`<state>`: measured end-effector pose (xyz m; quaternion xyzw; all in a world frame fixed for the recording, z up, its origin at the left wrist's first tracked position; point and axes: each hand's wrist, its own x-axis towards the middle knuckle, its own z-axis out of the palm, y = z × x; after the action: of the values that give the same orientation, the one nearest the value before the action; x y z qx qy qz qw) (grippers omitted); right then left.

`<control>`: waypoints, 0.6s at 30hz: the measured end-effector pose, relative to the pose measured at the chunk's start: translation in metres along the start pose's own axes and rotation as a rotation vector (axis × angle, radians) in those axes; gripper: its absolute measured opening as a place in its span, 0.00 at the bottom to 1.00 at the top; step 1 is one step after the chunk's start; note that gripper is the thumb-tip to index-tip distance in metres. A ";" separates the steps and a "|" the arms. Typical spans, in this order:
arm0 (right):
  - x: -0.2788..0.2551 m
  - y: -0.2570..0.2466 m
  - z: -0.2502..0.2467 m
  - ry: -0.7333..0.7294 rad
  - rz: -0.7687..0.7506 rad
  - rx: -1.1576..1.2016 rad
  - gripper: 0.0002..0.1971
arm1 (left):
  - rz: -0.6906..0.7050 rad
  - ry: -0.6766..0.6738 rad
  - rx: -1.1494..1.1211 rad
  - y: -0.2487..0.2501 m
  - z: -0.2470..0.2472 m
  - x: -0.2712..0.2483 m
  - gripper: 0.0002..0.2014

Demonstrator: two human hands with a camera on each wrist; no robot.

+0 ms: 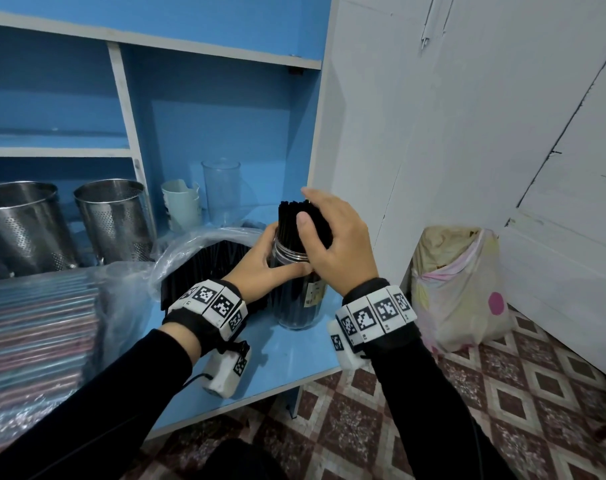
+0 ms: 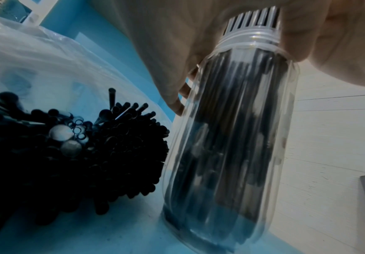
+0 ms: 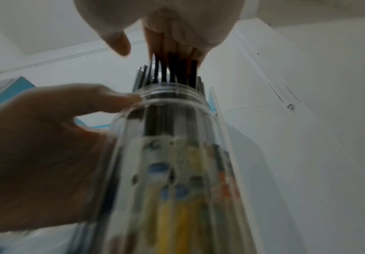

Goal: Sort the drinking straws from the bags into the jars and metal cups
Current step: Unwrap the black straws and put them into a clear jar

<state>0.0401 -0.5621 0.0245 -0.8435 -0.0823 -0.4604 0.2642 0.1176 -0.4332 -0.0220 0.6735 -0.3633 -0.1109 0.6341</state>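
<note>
Fingers, right hand (image 1: 332, 237): curled down over the tops of the black straws (image 1: 292, 216) sticking out of the jar, thumb in front, other fingers (image 3: 172, 44) behind. Looks like a loose clamp on the bunch, probably to tamp or gather the straws so they sit down evenly.
Fingers, left hand (image 1: 263, 261): wrapped round the neck of the jar (image 1: 296, 299), thumb lying along the front just under the threaded rim. My guess is that's purely to stop the jar tipping while the other hand pushes from above.
Jar: clear plastic, standing upright on the blue counter (image 1: 277, 351) near its right edge, packed with black straws whose tops poke above the mouth. There's a sticker on the side facing the person.
Leftover straws: an open clear bag (image 1: 204, 247) just left of the jar, with plenty more black ones (image 2: 116, 146) lying in it, mouth turned toward the jar so it's a short reach.
Coloured straws: another bag (image 1: 34, 323) lying flat at the left, looks untouched.
Metal cups: two perforated ones (image 1: 20, 226) (image 1: 116, 220) at the back left; can't see anything in them from here.
Other stuff: an empty clear container (image 1: 221, 188) and a stack of pale cups (image 1: 182, 206) at the back, and a bin bag (image 1: 461, 289) on the tiled floor.
How far along: early-ish I'd say, one jar about full, lots left to sort.
Watch out: jar's tall and narrow, pushing off-centre could knock it over.
</note>
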 end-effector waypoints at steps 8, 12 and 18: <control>0.011 0.032 -0.005 -0.144 0.148 0.122 0.25 | -0.014 -0.102 -0.012 -0.002 -0.011 0.006 0.44; 0.009 0.038 -0.004 -0.141 0.194 0.241 0.27 | 0.001 -0.110 0.000 -0.003 -0.011 0.004 0.41; -0.003 0.047 -0.005 -0.350 0.453 0.435 0.55 | -0.001 -0.208 -0.012 0.003 -0.020 -0.001 0.36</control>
<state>0.0523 -0.6041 0.0070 -0.8303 -0.0333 -0.2104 0.5150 0.1282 -0.4172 -0.0155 0.6548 -0.4261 -0.1828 0.5969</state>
